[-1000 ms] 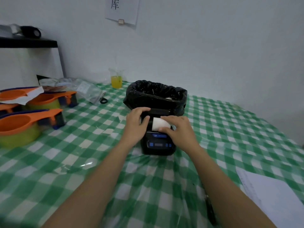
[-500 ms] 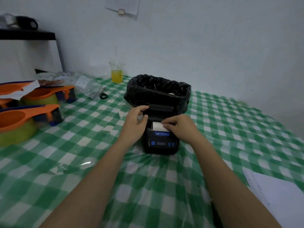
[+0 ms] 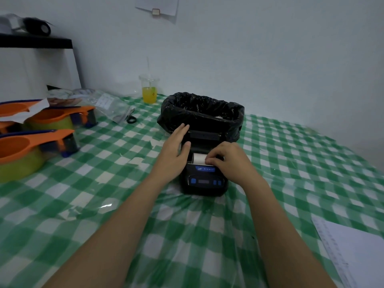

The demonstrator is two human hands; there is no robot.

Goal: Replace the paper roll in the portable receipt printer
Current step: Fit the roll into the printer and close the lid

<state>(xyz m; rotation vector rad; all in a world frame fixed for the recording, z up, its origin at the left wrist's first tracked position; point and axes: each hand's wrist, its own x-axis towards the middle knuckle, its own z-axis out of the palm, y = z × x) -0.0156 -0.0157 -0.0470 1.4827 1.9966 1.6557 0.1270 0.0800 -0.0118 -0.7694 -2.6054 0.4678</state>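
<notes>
Nearest me, the checked green-and-white tablecloth has a glossy clear film over it that wrinkles toward the middle. A white sheet of paper lies flat at my right.

My receipt printer sits in the centre of the table, a small black box with rounded corners and blue buttons on its front panel. Its lid is tipped back, open, and the white paper roll lies in the open compartment. My right hand is curled over the roll, fingertips bent down onto its right end, which they hide from me. My left hand lies flat and spread against the printer's left side, thumb on the edge of the compartment, fingers reaching toward the lid.

Just behind the printer stands a bin lined with a crinkled, shiny black bag; something pale shows inside it, too dim to name.

At my left are orange scoop-shaped holders on yellow-green rolls, with crumpled clear plastic bags behind them. Farther back, a clear plastic cup holds yellow liquid and a straw, close to the wall.
</notes>
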